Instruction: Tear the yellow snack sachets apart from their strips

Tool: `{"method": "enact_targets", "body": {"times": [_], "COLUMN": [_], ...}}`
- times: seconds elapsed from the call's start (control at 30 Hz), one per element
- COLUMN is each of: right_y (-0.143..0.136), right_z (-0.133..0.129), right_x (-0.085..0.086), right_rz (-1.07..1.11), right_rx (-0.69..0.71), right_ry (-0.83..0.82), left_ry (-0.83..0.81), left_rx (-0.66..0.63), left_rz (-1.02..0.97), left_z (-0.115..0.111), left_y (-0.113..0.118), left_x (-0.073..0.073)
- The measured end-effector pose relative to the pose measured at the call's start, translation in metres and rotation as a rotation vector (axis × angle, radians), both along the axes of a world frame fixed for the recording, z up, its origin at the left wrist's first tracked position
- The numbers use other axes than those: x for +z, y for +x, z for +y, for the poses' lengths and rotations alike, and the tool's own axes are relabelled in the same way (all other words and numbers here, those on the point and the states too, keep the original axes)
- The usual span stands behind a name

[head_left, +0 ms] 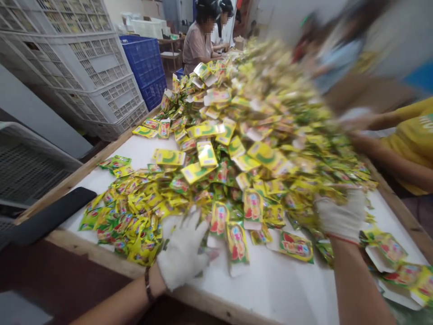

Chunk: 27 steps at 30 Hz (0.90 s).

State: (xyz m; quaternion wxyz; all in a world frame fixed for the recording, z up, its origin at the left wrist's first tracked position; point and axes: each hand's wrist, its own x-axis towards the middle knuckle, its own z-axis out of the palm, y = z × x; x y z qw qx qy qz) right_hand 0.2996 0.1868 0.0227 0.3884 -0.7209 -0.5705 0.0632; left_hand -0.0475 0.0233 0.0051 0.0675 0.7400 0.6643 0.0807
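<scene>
My left hand [184,252], in a white knit glove, is low over the front edge of a big heap of small yellow-green candy packets [135,225]. It is open, its fingers spread beside the packets. My right hand [341,214], gloved too, reaches into the heap's right side; its fingers are blurred and partly hidden among the packets. Between my hands lie several flat printed cartons, such as one with a watermelon picture [296,246] and an upright-lying one [237,241]. Yellow cartons [206,153] are mixed through the middle of the heap.
The white tabletop [270,289] has a wooden rim [203,302]. A black phone [57,212] lies at its left edge. White crates [101,67] and blue crates [144,67] are stacked at left. Unfolded cartons [389,253] lie at right. Co-workers [199,45] sit around, one in a yellow shirt [411,140].
</scene>
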Motion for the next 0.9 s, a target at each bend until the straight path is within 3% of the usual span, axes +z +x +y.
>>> {"method": "enact_targets", "body": {"times": [0.07,0.13,0.23,0.33,0.47,0.53,0.63,0.73,0.83,0.9], "right_y": [-0.008,-0.016,-0.035,-0.067,-0.126,-0.148,-0.156,-0.135,-0.114,-0.111], "right_z": [-0.014,-0.027,-0.056,-0.095,-0.138,-0.145,-0.137,-0.125,-0.119,-0.118], "right_x": [0.018,0.032,0.04,0.03,0.002,-0.01,-0.016,-0.014,-0.009,-0.007], "right_rz": [-0.023,0.146,0.56,0.834,0.983,0.902,0.595,0.429,0.534,0.568], "right_rx": [-0.053,-0.034,0.157,0.441,0.664,0.732,0.695,0.681,0.904,0.976], "right_ry": [0.185,0.244,-0.005,-0.377,-0.689,-0.718,-0.544,-0.53,-0.632,-0.582], "left_ry": [0.052,0.117,0.182,0.193,0.116,0.08,0.088,0.166,0.245,0.223], "left_rx": [-0.023,-0.064,-0.242,-0.388,-0.348,-0.348,-0.293,-0.253,-0.281,-0.357], "left_rz": [-0.051,-0.105,-0.222,-0.174,0.032,0.054,-0.016,-0.158,-0.331,-0.426], "left_z": [0.014,0.029,0.041,0.041,0.059,0.076,0.09,0.075,0.04,0.016], "left_y": [0.001,0.003,0.014,0.027,0.025,0.014,-0.005,-0.016,-0.015,-0.006], "left_x": [0.008,0.017,0.023,0.017,0.003,0.003,0.013,0.026,0.027,0.021]}}
